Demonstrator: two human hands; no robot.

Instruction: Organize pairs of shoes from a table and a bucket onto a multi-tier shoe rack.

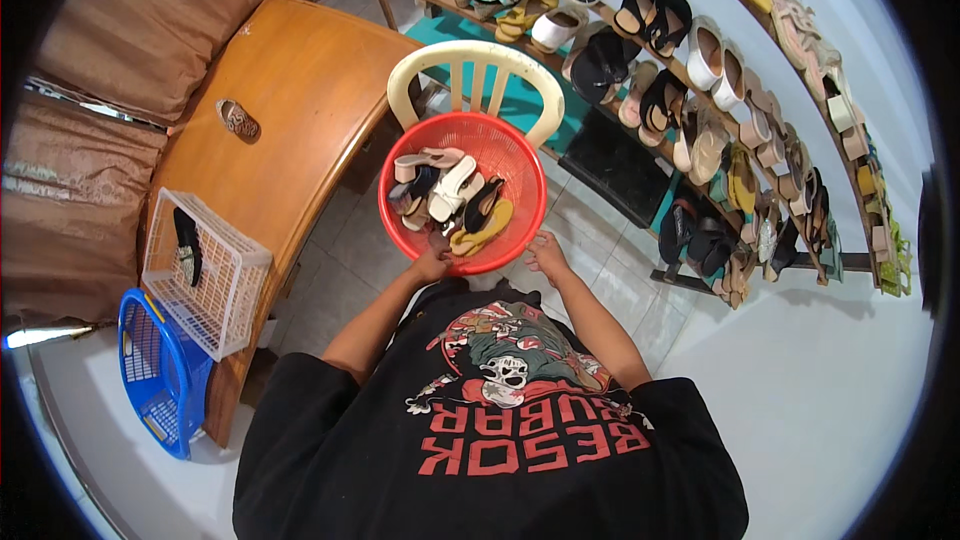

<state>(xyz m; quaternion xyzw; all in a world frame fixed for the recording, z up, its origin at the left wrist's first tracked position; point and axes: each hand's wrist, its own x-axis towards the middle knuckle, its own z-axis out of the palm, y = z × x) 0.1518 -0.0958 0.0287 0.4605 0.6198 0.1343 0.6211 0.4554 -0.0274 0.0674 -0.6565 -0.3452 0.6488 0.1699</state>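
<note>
A round red plastic basket (pixel 533 168) rests on the seat of a cream plastic chair (pixel 552 105) in front of me. Several women's sandals lie loose inside it. Among them are a white sandal (pixel 453 190), a mustard-yellow sandal (pixel 485 232), a black one (pixel 482 204) and a pink one (pixel 428 162). At the near left rim, my left hand (pixel 434 260) is closed over the edge, its fingertips in shade beside the yellow sandal. My right hand (pixel 546 254) is just off the near right rim, fingers apart and holding nothing.
Wooden shelves (pixel 560 58) crowded with sandals and shoes stand at the right. On the left, a wooden table (pixel 300 90) carries a single patterned shoe (pixel 238 120) and a white crate (pixel 232 285) with a black shoe (pixel 187 245). A blue basket (pixel 165 370) leans beside them. Brown curtains (pixel 150 30) hang behind.
</note>
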